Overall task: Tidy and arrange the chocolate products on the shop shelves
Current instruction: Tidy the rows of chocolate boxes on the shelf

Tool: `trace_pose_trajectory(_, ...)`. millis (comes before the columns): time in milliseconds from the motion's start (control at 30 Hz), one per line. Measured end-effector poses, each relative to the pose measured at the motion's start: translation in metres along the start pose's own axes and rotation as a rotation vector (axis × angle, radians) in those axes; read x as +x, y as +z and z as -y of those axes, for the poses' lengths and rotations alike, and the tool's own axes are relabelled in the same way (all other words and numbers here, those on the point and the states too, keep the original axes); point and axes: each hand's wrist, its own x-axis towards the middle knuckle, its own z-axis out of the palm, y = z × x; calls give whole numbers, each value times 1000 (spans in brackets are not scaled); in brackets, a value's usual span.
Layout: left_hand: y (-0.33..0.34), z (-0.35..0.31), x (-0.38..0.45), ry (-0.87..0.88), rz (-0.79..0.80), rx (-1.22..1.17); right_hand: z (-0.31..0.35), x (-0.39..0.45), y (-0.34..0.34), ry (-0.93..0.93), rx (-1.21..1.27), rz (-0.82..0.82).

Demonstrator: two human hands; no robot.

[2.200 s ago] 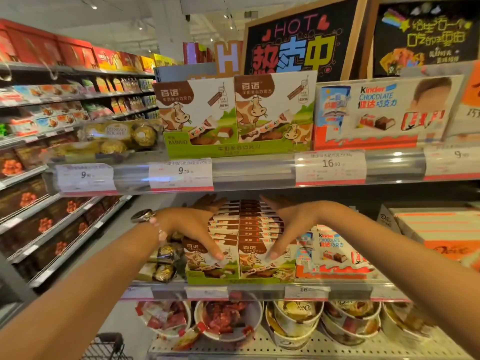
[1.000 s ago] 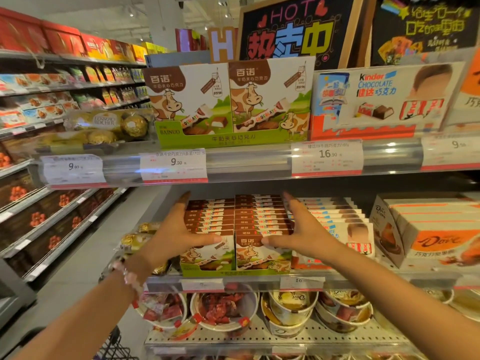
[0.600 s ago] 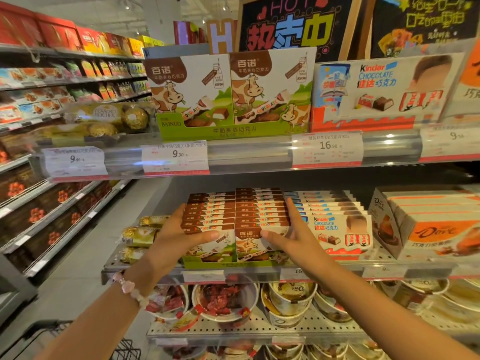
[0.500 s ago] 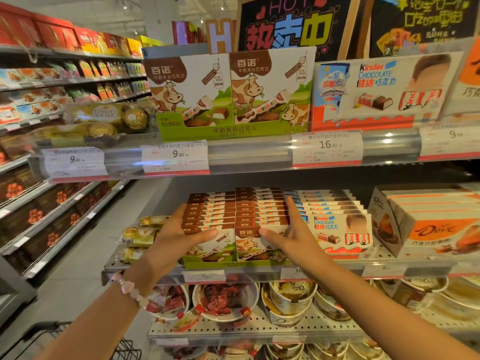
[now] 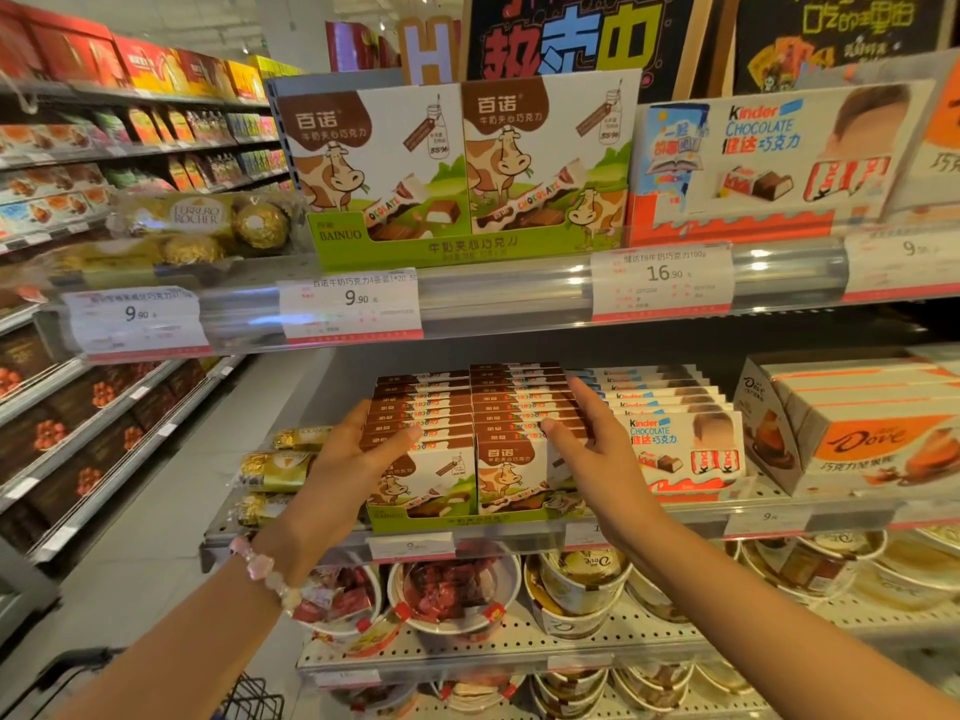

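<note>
Both hands are bracketing the Bainuo boxes [image 5: 470,433], two rows standing in a green tray [image 5: 447,519] on the middle shelf [image 5: 779,511]. The left hand [image 5: 337,472] is lying against the tray's left side, fingers straight, thumb [image 5: 400,439] resting over the front boxes' tops. The right hand [image 5: 587,449] is mirroring it, fingers flat along the right flank, thumb across the top edges; neither is curling round anything. The boxes are looking like thin, light card, stiff on edge but easily dented and glossy. Squeezing the sides from outside the fingers, low near the tray, seems safest. Kinder boxes [image 5: 675,444] are sitting just beyond the right fingers.
</note>
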Motion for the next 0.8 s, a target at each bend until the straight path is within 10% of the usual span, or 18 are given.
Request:
trace_pose_trajectory(133,3,-6,3,-25,-33,139,-1,-1,3,-29,28,-58)
trace_pose_trajectory(300,20,-21,14,290,-195,1072,-3,-4,1,13,34,-49)
trace_pose_trajectory(800,41,-37,19,20,161,1292,-4,-7,10,-31,8,-11)
